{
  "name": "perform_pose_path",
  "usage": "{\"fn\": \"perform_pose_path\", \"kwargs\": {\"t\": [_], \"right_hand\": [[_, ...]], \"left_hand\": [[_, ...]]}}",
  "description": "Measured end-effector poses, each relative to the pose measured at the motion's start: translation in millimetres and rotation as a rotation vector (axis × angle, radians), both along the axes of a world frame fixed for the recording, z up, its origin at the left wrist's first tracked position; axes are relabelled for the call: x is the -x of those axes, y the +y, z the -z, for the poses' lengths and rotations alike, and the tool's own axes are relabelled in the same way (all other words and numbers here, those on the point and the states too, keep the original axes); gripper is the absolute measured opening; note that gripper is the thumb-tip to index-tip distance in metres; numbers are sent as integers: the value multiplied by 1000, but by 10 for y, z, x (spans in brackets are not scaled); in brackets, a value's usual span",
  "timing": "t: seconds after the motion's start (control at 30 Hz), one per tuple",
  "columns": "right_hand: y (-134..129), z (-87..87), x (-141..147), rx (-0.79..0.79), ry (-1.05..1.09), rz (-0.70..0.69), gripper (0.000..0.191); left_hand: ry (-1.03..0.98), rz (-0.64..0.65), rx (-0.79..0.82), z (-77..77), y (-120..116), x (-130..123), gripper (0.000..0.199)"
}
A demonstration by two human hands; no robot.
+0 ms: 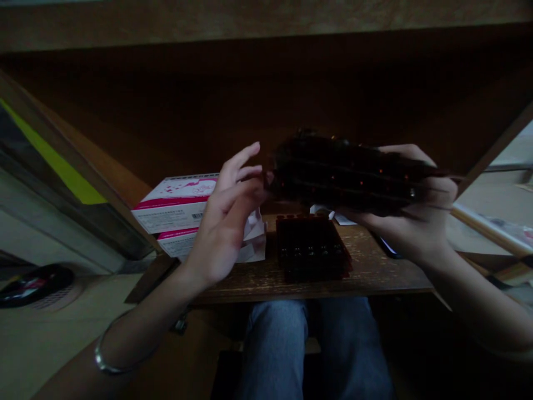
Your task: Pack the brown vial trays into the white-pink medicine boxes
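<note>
My right hand (420, 205) is wrapped round the right end of a stack of dark trays (345, 175), lifted above the shelf and blurred by motion. Small shiny bits and reddish dots show along its side. My left hand (233, 216) is at the stack's left end, fingers stretched out and apart; whether a fingertip touches the stack I cannot tell. Below them, another stack of dark reddish-brown trays (312, 244) rests on the wooden surface, with a row of small shiny spots across it.
White and pink cardboard boxes (175, 205) are piled at the left, an opened white flap beside them. A phone-like dark object (389, 248) lies under my right hand. Wooden walls enclose the worn wooden shelf (387, 280). A black-rimmed basket (37, 283) stands on the floor at left.
</note>
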State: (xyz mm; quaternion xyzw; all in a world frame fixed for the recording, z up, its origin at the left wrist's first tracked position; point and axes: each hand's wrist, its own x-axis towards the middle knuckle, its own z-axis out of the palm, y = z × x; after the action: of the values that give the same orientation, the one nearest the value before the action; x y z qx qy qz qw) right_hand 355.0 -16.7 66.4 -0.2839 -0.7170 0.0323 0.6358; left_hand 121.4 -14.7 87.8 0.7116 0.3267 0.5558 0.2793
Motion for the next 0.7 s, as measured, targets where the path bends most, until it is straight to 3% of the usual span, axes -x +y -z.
{"fn": "perform_pose_path", "kwargs": {"t": [0.17, 0.43, 0.7], "right_hand": [[-15, -46, 74, 181, 138, 3, 32], [20, -73, 58, 513, 381, -117, 31], [77, -54, 42, 674, 296, -136, 30]], "left_hand": [[72, 127, -105, -7, 15, 53, 21], [-55, 139, 131, -6, -42, 6, 19], [-183, 104, 255, 67, 52, -87, 30]]}}
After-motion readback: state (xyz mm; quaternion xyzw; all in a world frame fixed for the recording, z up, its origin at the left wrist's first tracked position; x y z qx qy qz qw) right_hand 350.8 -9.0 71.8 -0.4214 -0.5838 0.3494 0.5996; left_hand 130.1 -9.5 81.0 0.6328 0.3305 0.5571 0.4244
